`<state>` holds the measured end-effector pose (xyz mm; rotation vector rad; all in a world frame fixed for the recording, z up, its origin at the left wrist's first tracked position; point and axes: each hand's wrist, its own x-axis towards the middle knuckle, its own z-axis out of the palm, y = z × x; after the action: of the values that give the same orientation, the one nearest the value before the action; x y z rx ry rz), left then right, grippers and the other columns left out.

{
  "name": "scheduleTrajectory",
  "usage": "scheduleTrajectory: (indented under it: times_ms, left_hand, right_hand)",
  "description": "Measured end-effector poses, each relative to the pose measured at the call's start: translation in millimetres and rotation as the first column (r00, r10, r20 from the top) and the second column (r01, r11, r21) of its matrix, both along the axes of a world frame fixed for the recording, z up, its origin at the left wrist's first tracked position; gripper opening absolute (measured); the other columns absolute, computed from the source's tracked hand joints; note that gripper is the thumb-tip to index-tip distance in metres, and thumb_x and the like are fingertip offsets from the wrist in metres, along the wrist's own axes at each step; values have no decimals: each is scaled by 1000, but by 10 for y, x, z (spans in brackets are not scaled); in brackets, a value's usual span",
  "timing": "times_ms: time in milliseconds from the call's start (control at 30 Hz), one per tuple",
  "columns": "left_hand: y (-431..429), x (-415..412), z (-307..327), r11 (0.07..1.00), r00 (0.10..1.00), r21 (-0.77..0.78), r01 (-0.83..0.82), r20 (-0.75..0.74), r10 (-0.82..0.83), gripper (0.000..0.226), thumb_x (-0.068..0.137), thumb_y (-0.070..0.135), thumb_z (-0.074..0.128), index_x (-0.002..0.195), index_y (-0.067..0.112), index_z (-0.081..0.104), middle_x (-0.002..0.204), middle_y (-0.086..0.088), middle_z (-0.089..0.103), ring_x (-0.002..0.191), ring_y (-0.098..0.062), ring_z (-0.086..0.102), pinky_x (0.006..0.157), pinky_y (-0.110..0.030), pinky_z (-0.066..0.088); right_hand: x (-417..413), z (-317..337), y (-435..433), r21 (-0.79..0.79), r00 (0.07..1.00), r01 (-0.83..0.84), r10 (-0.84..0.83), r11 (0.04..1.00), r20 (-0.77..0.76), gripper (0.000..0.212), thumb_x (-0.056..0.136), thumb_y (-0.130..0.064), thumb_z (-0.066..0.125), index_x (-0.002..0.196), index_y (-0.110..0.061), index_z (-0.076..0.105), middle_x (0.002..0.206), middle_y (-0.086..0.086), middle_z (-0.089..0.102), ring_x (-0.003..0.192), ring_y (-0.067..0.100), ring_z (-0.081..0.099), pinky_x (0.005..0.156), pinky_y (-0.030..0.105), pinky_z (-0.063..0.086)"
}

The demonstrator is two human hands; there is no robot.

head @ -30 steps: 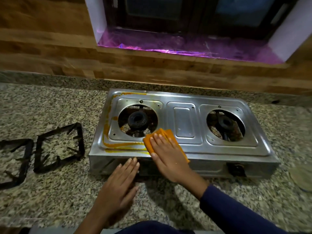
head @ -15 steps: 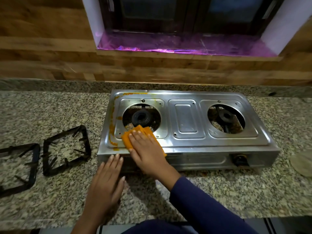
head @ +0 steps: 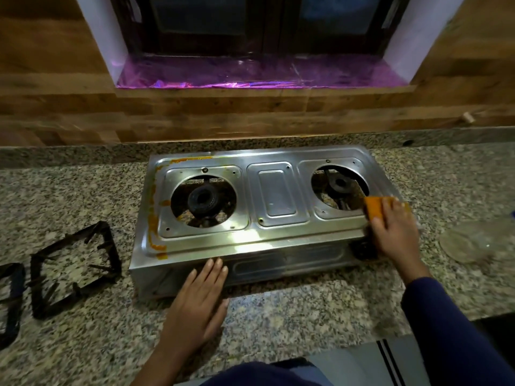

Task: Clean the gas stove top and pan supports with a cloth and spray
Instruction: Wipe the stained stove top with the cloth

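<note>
A steel two-burner gas stove (head: 278,196) sits on the granite counter with both pan supports off. Orange-yellow grime runs along its left edge and back left corner. My right hand (head: 395,229) presses a folded orange cloth (head: 374,207) flat on the stove's front right corner, beside the right burner opening. My left hand (head: 200,299) lies flat with fingers spread against the stove's front panel. Two black pan supports lie on the counter to the left, one (head: 75,268) close to the stove and one (head: 11,299) at the frame's edge. No spray bottle is visible.
A clear round lid or dish (head: 471,243) lies on the counter right of the stove. A wood-panelled wall and a window sill lined in purple film (head: 250,76) rise behind. The counter's front edge runs just below my left hand.
My right hand has slid the orange cloth from the stove's front left to its front right corner. The yellow streak along the front edge is gone. My left hand stays at the front panel.
</note>
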<state>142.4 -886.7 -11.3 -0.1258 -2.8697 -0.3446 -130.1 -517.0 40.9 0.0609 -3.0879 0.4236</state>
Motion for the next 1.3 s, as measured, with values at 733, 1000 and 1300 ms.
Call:
scheduleTrajectory:
  times_ms: [733, 1000, 1300]
  left_hand:
    - [285, -60, -42, 992, 993, -62, -112, 15, 113, 58, 100, 41, 29, 139, 1, 49, 150, -12, 43, 145, -23, 30, 119, -40, 17]
    - [449, -73, -13, 973, 977, -96, -212, -12, 212, 57, 98, 38, 36, 139, 1, 49, 149, -12, 45, 141, -28, 37, 113, -49, 28]
    - [555, -87, -57, 947, 952, -125, -297, 33, 303, 59, 97, 39, 39, 145, 4, 42, 155, -10, 35, 144, -28, 32, 116, -46, 24]
  right_hand:
    - [759, 89, -1871, -126, 611, -783, 791, 609, 27, 53, 103, -45, 33, 152, -24, 32, 161, -1, 25, 150, 17, 13, 118, 50, -1]
    - [-138, 62, -26, -135, 923, -384, 383, 913, -33, 60, 99, -50, 25, 148, -20, 40, 157, 2, 34, 147, 21, 26, 119, 45, 21]
    - [37, -42, -421, 61, 894, -443, 446, 894, -50, 71, 97, -54, 15, 150, -12, 35, 157, 12, 33, 146, 28, 26, 119, 47, 16]
